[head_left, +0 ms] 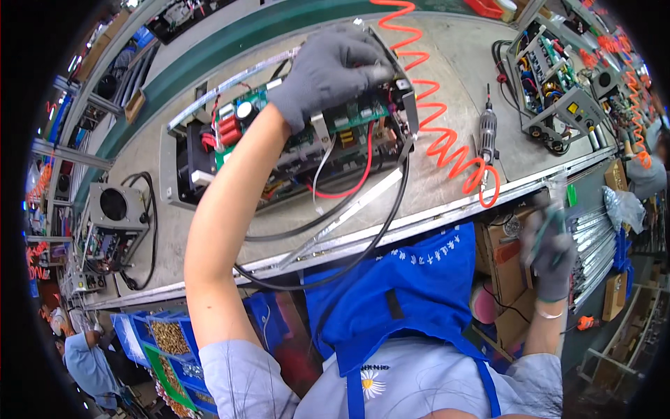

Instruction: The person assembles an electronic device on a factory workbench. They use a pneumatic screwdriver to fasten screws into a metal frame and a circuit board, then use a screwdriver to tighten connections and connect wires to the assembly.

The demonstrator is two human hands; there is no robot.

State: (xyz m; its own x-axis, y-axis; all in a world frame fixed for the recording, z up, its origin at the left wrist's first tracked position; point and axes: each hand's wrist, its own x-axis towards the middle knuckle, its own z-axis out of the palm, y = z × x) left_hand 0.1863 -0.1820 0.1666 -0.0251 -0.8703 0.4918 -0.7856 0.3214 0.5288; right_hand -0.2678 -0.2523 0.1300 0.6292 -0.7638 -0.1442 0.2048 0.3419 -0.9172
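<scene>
Wears a blue apron point(426, 279) at near center, with blue parts bins point(132, 335) low on the left. Extends the right hand point(555, 258), gray-gloved and blurred, beyond the near edge of the tabletop point(464, 70), beside a bundle of silvery bars point(593, 244); cannot tell, through the blur, whether holding anything in those fingers. Has a black cable point(300, 287) looping over the near edge, left of center. Leans over an open electronic unit point(300, 157), set lengthwise on the tabletop left of center, with a red wire point(366, 167) bowing out along the near side and a green circuit board point(359, 115) on top. Has a smaller gray unit point(115, 216) at left. Reaches across with the left hand point(335, 70), also gray-gloved, to the far right part of the open unit, fingers bent and narrow; cannot tell whether pinching anything. Has a power screwdriver point(488, 133) lying to the right, near a coiled orange cord point(438, 150). Shares the tabletop with another exposed unit point(558, 84), far right. Faces a green strip point(279, 24) on the far side.
</scene>
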